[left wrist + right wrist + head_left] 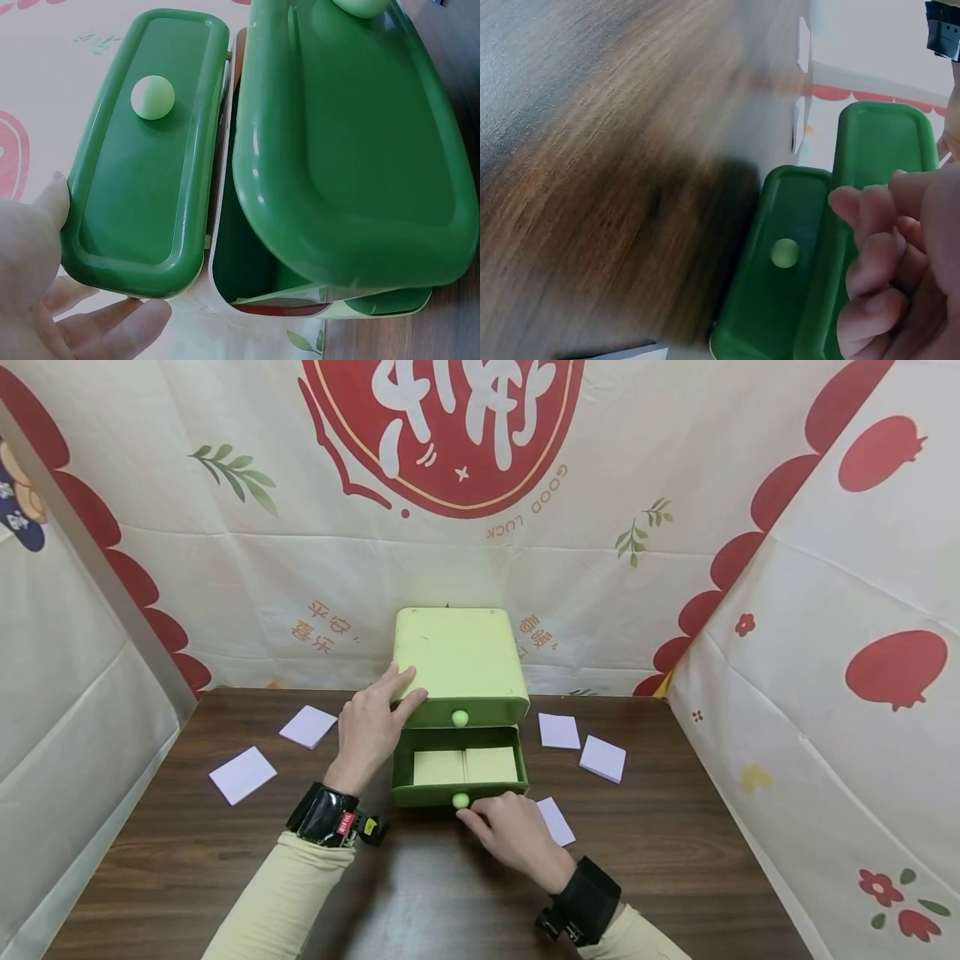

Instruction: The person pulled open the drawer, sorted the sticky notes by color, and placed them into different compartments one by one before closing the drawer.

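Note:
A small light-green cabinet (461, 652) with darker green drawer fronts stands at the back of the table. Its drawer (405, 795) below the top one is pulled out and holds two pale yellow pads of paper (491, 765) side by side. My left hand (369, 727) rests against the cabinet's left side, fingers spread along the upper corner. My right hand (513, 831) is at the front of the open drawer, thumb and curled fingers gripping its round knob (461, 800). In the right wrist view the curled fingers hide this knob; a lower drawer's knob (784, 253) shows beside them.
White paper pads lie on both sides of the cabinet: one pad (243, 775) and another (308, 727) at left, several at right, including a pad (602, 758) and one (555, 821) near the right hand. Printed cloth (450, 568) hangs around the brown table (435, 893).

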`<state>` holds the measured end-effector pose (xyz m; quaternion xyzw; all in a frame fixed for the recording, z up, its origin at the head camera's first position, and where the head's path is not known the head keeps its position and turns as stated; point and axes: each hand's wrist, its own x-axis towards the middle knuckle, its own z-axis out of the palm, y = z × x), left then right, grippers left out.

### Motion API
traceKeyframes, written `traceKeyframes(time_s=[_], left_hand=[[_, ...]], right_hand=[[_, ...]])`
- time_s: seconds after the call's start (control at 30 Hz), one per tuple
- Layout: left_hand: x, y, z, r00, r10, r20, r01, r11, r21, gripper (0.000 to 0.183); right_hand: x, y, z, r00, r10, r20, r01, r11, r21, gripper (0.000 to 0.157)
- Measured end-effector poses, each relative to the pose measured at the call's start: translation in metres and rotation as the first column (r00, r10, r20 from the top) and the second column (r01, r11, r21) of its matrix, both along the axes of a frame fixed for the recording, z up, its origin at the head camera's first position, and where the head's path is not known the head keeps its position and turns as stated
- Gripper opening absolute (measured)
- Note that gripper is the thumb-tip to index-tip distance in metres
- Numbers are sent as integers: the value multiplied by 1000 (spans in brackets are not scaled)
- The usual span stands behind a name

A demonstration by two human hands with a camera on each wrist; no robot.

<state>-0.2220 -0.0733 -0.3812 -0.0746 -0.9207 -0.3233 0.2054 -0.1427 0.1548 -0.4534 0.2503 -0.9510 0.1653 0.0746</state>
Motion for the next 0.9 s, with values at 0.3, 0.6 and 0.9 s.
traceKeyframes(time_s=[0.3,0.6,0.9], left_hand=[[0,0,-1,1000,1,-2,-1,1000,2,50],[0,0,-2,1000,1,-3,-1,1000,1,49],[-1,0,0,1000,5,12,-5,1000,4,49]], right_hand=[[-3,-4,-8,998,-51,24,51,999,-5,42],[-5,-6,-9,997,-71,12,71,997,-11,47],[-9,-11,-7,995,-96,-40,95,995,-35,50]])
